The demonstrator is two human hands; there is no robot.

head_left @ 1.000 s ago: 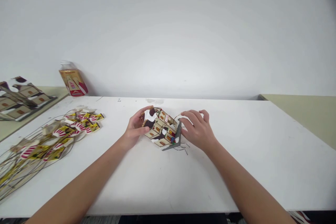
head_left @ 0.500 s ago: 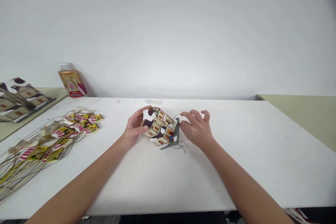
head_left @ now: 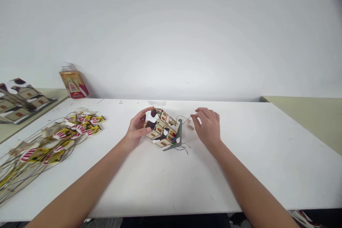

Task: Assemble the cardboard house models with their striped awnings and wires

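Observation:
A small model house (head_left: 163, 130) with snowy dark roofs and a grey base lies tilted on its side over the white table (head_left: 149, 181). My left hand (head_left: 137, 130) is closed round its roof end. On the right, my right hand (head_left: 207, 124) pinches a thin wire (head_left: 187, 119) that runs to the house's base. A small pale block (head_left: 190, 124) sits between the base and my right hand. Several short wire ends (head_left: 184, 148) stick out below the base.
Several red-and-white striped pieces with yellow parts and long wires (head_left: 77, 128) are heaped at the left. A larger model house (head_left: 21, 99) stands at the far left. Near the wall (head_left: 171, 35) is a bottle with an orange and red label (head_left: 74, 83).
My right hand has moved right and slightly up, away from the base, drawing the wire out. The pale block now shows. My left hand and the house are almost unmoved.

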